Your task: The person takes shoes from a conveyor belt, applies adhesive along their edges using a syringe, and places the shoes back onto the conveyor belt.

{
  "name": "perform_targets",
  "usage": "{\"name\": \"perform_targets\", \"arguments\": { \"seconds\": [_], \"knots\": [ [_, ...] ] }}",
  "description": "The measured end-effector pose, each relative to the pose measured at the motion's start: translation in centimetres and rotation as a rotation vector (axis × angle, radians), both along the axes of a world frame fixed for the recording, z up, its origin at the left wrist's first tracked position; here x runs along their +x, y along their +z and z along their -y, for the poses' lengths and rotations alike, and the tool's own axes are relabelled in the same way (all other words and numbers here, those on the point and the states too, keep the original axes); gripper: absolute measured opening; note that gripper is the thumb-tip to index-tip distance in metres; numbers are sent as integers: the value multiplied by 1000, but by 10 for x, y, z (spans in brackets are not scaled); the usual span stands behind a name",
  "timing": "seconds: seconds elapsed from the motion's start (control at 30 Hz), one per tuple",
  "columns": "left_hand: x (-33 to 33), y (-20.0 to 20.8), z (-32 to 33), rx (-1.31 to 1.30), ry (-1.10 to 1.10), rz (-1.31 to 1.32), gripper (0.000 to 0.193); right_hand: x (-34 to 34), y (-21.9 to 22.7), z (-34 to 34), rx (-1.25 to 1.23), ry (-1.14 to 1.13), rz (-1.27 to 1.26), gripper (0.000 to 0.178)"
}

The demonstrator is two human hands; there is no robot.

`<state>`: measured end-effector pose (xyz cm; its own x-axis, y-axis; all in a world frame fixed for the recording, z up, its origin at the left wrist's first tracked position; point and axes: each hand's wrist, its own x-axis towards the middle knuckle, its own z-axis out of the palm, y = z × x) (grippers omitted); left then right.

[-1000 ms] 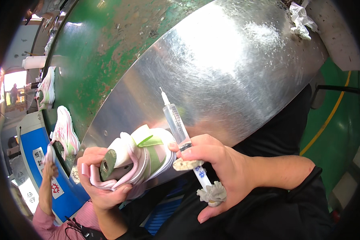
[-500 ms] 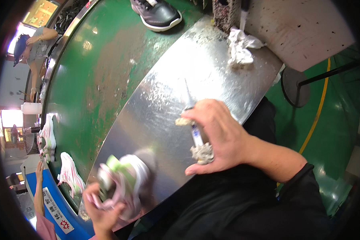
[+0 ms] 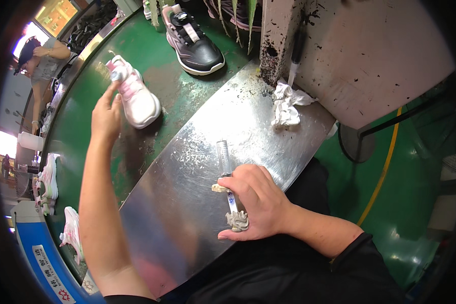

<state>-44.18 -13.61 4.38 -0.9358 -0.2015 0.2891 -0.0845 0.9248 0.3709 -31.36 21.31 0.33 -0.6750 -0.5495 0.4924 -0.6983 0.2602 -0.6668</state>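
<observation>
On the green surface at the upper left stands a pink and white sneaker [image 3: 140, 104], toe pointing toward me. My left hand [image 3: 107, 112] grips its collar side with the fingertips; part of the grip is hidden. My right hand [image 3: 261, 202] is closed around a syringe [image 3: 224, 157] above the metal sheet [image 3: 187, 228]. The clear barrel points away from me. A crumpled greyish clump [image 3: 237, 221] covers the plunger end near my thumb, and a cream-coloured lump [image 3: 220, 188] sits by the syringe's middle.
A black and pink sneaker [image 3: 200, 50] stands at the far side. Crumpled white tissue [image 3: 289, 104] lies against a stained post [image 3: 276, 45]. More pale sneakers [image 3: 48, 180] line the left edge beside a blue machine [image 3: 40, 253]. Another person [image 3: 43, 63] is at the far left.
My left hand has moved up and away from the lower left with the sneaker, which now stands on the green surface. My right hand keeps the syringe. The view has shifted.
</observation>
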Motion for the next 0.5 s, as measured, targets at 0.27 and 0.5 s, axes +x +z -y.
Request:
{"name": "perform_targets", "arguments": {
  "seconds": [0.27, 0.5],
  "knots": [
    [157, -11, 29, 214, 83, -87, 41, -5, -2, 1, 23, 61, -37, 82],
    [411, -68, 119, 628, 691, -338, 43, -3, -7, -2, 42, 75, 2, 87]
  ]
}}
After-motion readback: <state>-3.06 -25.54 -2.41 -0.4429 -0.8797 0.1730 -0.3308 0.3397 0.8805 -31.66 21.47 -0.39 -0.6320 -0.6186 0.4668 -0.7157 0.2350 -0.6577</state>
